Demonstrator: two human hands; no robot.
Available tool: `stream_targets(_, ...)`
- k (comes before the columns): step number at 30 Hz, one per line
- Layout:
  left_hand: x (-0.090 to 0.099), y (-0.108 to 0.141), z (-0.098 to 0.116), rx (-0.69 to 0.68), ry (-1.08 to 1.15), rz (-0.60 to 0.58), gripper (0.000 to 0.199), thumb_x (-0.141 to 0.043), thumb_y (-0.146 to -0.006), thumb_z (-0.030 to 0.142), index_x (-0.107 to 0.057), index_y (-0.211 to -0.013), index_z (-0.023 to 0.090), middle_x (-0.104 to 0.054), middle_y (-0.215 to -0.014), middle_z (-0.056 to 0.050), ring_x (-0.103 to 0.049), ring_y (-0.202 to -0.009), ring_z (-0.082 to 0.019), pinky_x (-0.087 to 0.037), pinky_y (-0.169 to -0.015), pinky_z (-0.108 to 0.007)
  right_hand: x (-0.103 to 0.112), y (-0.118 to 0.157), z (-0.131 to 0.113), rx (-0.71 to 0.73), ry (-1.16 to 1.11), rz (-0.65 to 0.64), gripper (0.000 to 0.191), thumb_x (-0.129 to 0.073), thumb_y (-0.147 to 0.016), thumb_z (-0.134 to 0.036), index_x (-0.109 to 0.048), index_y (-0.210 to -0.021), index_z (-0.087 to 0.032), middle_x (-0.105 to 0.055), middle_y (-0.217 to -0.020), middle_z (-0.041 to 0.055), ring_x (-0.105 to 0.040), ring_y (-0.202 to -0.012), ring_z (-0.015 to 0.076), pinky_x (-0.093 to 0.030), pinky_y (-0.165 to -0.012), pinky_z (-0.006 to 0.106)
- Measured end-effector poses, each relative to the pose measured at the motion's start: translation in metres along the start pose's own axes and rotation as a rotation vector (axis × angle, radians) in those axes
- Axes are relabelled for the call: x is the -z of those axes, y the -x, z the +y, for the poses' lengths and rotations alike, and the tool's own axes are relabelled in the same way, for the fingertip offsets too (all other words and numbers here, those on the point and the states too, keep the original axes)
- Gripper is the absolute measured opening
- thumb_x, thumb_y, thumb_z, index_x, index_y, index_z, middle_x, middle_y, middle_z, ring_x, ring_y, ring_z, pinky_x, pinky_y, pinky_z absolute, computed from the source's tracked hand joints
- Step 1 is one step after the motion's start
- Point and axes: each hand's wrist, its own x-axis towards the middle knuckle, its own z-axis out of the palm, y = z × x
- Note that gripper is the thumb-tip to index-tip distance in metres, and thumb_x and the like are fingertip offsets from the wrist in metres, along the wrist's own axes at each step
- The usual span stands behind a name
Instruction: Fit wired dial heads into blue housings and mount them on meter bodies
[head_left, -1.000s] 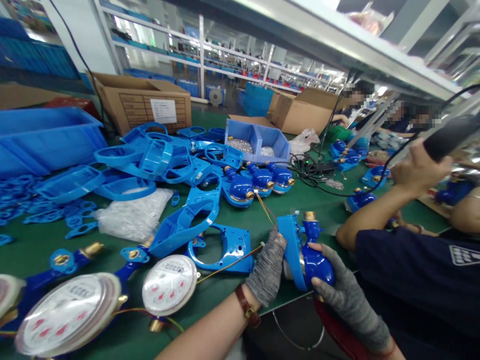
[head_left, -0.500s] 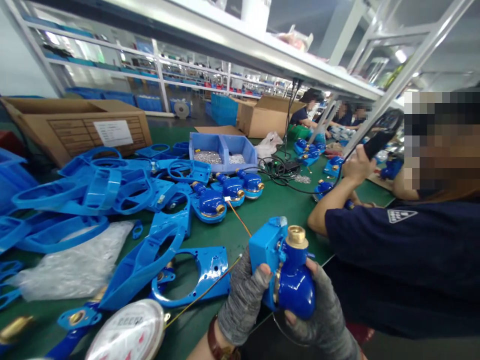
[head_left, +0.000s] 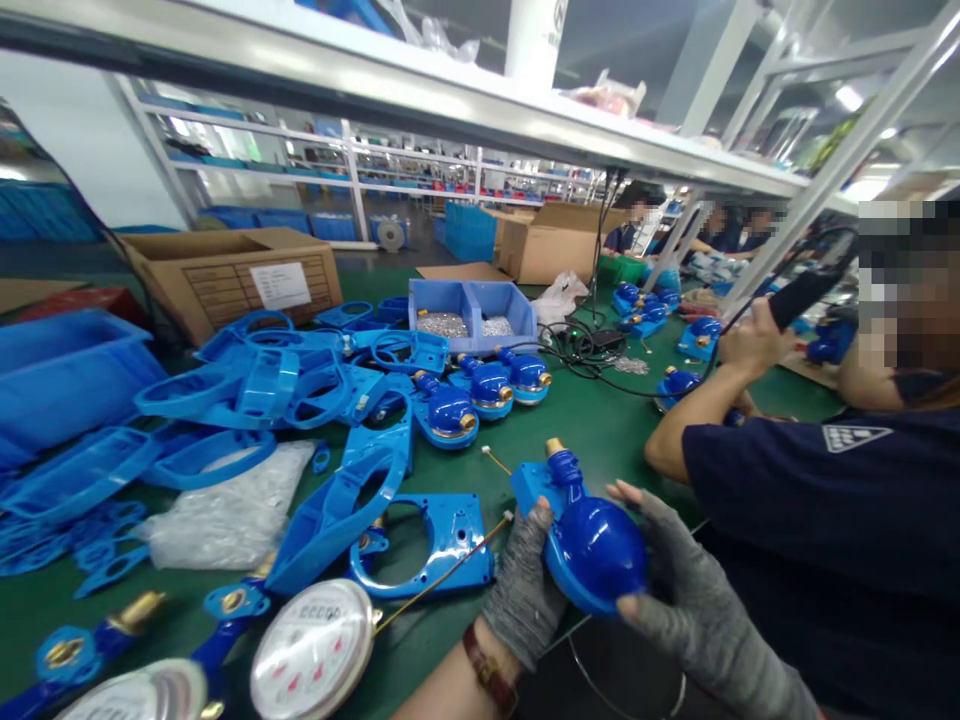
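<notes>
One meter (head_left: 604, 555) is hanging at the bench's (head_left: 589, 425) near edge. The left hand (head_left: 525, 590) is gripping its light-blue rim; the right hand (head_left: 694, 595) is curving around its rounded side, whether pressing or not cannot be told. Should the left be loosening, the glossy body could be slipping floorward. A dial's (head_left: 315, 645) lead (head_left: 446, 573), lying beside the left glove, could be snagging.

The left hand (head_left: 525, 588), in a grey fingerless knit glove, holds a glossy dark-blue domed meter with light-blue plastic base (head_left: 600, 550). The right hand (head_left: 694, 600), gloved alike, spreads beside its three-o'clock side. Three brass-ended dark-blue meters (head_left: 487, 386) lie toward eleven o'clock, a light-blue ringed plastic frame (head_left: 461, 530) toward nine.
</notes>
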Motion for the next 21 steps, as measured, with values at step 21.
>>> stream_targets(21, 0.024, 0.077, -0.023, 0.232, -0.194, -0.035, 0.047, -0.075, -0.072, 0.052, -0.07, -0.114, 0.03, -0.07, -0.115, -0.008, -0.068, -0.105, -0.029, -0.051, -0.096, -0.047, -0.032, -0.05, 0.091, 0.405, 0.273, -0.077, 0.056, -0.051, -0.092, -0.011, -0.043, -0.145, -0.026, -0.047, -0.149, 0.0153, -0.053, -0.131, 0.0305, -0.058, -0.094, 0.046)
